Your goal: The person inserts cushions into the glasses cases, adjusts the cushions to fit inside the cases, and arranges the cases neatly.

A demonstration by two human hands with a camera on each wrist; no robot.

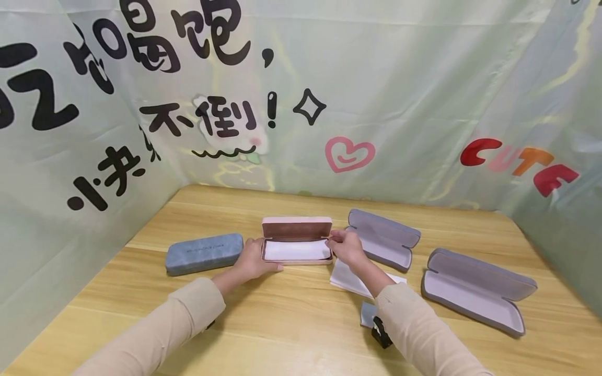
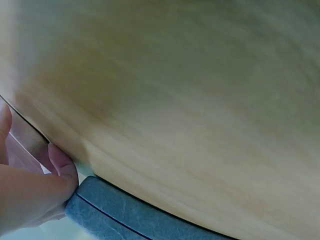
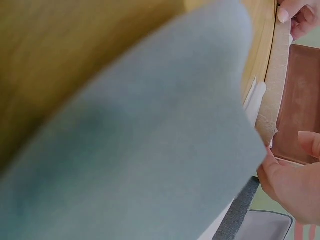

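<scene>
A pink glasses case [image 1: 297, 262] lies open, its lid standing at the back and a folded white cloth [image 1: 296, 250] inside the base. My left hand [image 1: 254, 259] grips its left end, thumb along the front edge. At its right end is my right hand [image 1: 347, 247], fingertips right at the rim and the end of the cloth. In the right wrist view, that thumb is over the brown lining [image 3: 302, 100] and the fingers are at the outer corner; I cannot tell whether they pinch anything. A closed blue glasses case [image 1: 204, 254] sits beside my left hand.
Two open grey-purple glasses cases [image 1: 383, 237] [image 1: 477, 287] stand to the right. White folded cloths [image 1: 350, 279] lie under my right forearm, with a small blue-grey cloth [image 1: 368, 314] nearer me. A printed fabric backdrop [image 1: 404, 104] encloses the wooden table [image 1: 282, 324].
</scene>
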